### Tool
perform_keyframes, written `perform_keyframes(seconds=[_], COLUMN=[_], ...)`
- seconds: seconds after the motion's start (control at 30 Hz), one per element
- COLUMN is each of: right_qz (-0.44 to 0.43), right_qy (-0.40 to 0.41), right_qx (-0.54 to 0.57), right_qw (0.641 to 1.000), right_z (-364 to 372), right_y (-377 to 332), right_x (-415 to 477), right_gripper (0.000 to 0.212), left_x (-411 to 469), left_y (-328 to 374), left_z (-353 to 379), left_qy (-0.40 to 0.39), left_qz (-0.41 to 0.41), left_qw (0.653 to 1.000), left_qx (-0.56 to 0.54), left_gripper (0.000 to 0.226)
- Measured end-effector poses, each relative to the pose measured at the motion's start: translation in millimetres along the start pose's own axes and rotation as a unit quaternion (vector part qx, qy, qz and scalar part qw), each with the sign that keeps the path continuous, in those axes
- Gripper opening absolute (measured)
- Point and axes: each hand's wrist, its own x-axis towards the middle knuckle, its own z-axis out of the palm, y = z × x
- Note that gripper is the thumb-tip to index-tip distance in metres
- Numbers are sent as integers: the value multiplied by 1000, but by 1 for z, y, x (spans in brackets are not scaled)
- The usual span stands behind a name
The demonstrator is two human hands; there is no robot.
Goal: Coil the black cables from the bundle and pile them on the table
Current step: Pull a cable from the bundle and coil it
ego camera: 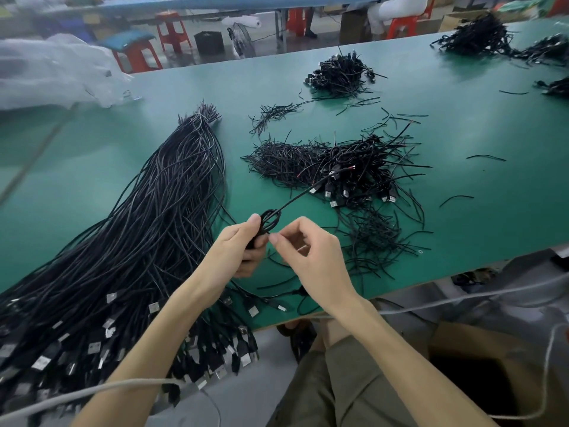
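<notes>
Head view: left hand (237, 251) grips coil (271, 217); right hand (314, 257) pinches it.
Loose end (300, 197): wrap snugly, then drop on pile (338, 167) at 1 o'clock.

The bundle of black cables (147, 235) fills the left of the table (492, 143) from near edge to far middle. Right of it runs a bare green lane, blocked at its near end by the left hand (240, 248) and right hand (311, 254) gripping a coiled cable (271, 217). A pile of coiled cables (348, 171) and loose ties (375, 238) crowd the centre; right of them the table lies mostly open.
</notes>
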Motion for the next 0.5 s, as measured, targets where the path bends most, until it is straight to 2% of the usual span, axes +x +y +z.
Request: perform_keyframes(seconds=[0.17, 0.3, 0.43, 0.5], right_qz=[46, 16, -3, -5], right_qy=[-11, -22, -21, -13], right_qx=[83, 54, 14, 19], right_qw=[995, 998, 1000, 1000], right_z=[-1, -2, -3, -2], right_y=[-2, -5, -7, -8], right_x=[-2, -1, 3, 3], right_gripper=[17, 20, 5, 7], left_x=[-1, -1, -2, -4], left_y=[-2, -2, -2, -3], left_z=[-2, 1, 4, 4], left_qy=[-30, -54, -51, -42], left_qz=[-30, -32, -23, -22], left_qw=[996, 994, 996, 997], left_qx=[-76, -90, -67, -58], left_gripper=[44, 45, 45, 45])
